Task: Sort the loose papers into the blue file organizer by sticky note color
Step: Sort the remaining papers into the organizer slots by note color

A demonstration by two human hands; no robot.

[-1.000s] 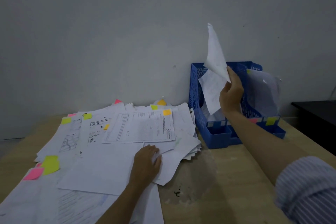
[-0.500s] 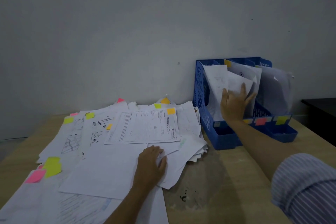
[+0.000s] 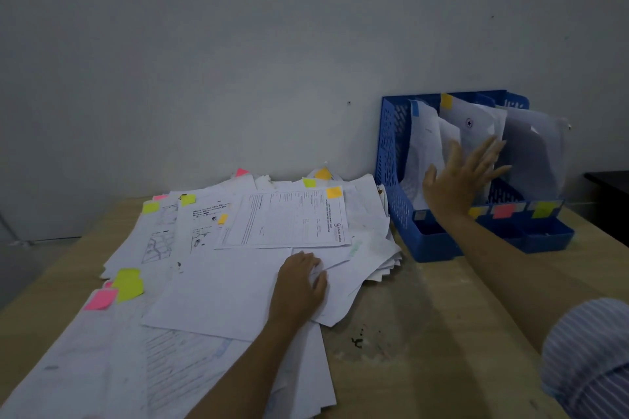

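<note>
An office-type setting is indicated by a light wooden desk (image 3: 425, 299) set against a bare white wall (image 3: 238, 61), spread with printed white papers (image 3: 279, 224) and a blue perforated plastic file organizer (image 3: 394, 160).

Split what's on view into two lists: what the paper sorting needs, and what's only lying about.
For the job:
- blue file organizer
- filed papers
- loose paper pile
- left hand, resting on the pile
- right hand, open at the organizer

Just there:
- wooden table
- dark stain
- black furniture
</note>
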